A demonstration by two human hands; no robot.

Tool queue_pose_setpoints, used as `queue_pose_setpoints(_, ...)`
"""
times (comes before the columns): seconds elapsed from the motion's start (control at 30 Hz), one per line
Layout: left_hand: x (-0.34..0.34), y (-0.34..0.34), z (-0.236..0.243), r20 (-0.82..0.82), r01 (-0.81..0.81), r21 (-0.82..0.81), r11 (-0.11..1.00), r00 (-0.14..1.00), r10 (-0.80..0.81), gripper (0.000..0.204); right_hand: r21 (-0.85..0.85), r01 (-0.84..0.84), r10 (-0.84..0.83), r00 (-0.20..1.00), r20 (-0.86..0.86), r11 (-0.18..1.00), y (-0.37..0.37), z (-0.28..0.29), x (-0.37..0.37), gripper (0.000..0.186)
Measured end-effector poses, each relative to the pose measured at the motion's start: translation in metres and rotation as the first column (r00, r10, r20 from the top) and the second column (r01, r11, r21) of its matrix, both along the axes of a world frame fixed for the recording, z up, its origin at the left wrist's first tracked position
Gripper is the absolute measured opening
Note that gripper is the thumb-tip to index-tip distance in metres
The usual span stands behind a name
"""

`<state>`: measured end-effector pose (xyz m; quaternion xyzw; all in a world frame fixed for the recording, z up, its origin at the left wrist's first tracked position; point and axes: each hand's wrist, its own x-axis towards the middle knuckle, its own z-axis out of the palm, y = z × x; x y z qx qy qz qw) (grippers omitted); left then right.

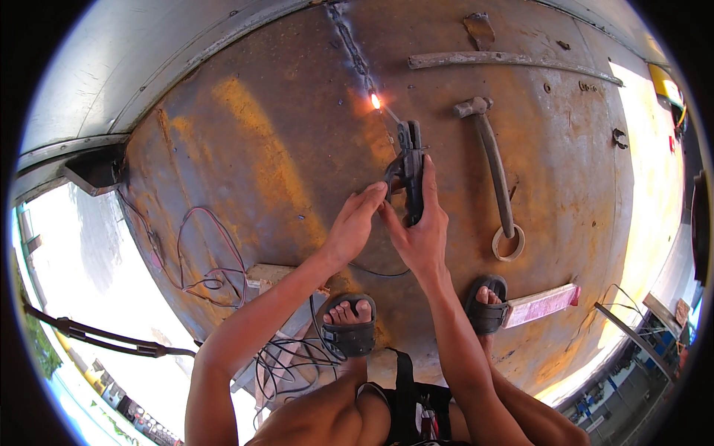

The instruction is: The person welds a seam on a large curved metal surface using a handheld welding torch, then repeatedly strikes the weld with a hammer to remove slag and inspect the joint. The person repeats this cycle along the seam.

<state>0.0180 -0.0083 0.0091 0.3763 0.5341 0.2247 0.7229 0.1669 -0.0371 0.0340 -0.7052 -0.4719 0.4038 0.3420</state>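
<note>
My right hand [420, 238] grips a black electrode holder [412, 141] in the middle of the view. My left hand [357, 219] has its fingers closed against the left side of the same holder. A thin electrode [394, 115] runs up-left from its jaw to a bright orange glow [375, 101] at the lower end of a dark, rough weld seam [348, 41] on the rusty steel plate [275, 134]. A hammer [491, 156] lies right of my hands, its handle end by a metal ring [509, 256].
A long bar [513, 61] lies across the upper right. Coiled cables [290, 368], thin wires [208, 282] and wooden pieces [264, 275] lie lower left, near my sandaled left foot [346, 323]. A pink-marked board [539, 305] is beside my right foot [487, 305]. A metal wall [89, 74] rises upper left.
</note>
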Motion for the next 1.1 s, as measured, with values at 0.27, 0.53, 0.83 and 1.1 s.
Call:
queue_pose_setpoints(0.27, 0.000, 0.006, 0.006, 0.036, -0.010, -0.017, 1.000, 0.999, 0.011, 0.063, 0.109, -0.025, 0.021, 0.999, 0.037, 0.994, 0.001, -0.012, -0.001, 0.101)
queue_pose_setpoints(0.53, 0.003, 0.006, 0.013, 0.057, -0.055, -0.037, 0.998, 0.997, 0.057, 0.067, 0.149, -0.015, 0.008, 0.999, 0.046, 0.989, 0.001, -0.016, -0.003, 0.099)
queue_pose_setpoints(0.83, 0.002, 0.006, 0.012, 0.056, -0.046, -0.031, 0.998, 0.997, 0.048, 0.066, 0.096, -0.015, 0.012, 1.000, 0.028, 0.995, 0.001, -0.013, -0.002, 0.102)
queue_pose_setpoints(1.1, 0.007, 0.006, 0.020, 0.004, -0.093, -0.057, 0.994, 0.996, 0.093, 0.065, 0.109, -0.013, 0.011, 1.000, 0.021, 0.994, 0.002, -0.014, -0.002, 0.102)
